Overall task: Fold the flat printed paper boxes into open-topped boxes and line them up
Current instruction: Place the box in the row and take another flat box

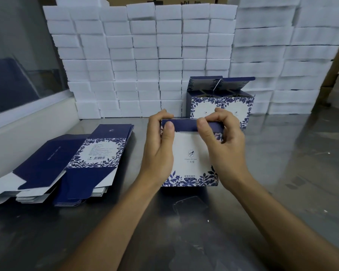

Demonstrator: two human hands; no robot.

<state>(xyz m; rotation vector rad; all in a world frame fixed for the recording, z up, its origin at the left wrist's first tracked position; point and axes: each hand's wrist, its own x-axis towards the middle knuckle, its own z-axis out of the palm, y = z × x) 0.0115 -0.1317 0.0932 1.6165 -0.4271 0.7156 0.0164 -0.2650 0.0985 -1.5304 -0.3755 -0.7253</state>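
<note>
Box in progress (190, 153) at frame centre, held above the metal table (282, 173): left hand (160, 145) grips its left edge, right hand (223, 141) its right, both thumbs pressing the navy top flap (186, 125). Two folded boxes (221, 102) stand side by side just behind, tops open, contents not visible. Flat box stack (67, 163) lies at left.

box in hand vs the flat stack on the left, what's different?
The box in hand is opened up into a body and held off the table by the left hand and right hand; the flat stack lies unfolded on the metal table, untouched.
The box in hand shows its white logo panel; the flat stack shows a barcode panel and navy flaps.
Both share the blue leaf print.
</note>
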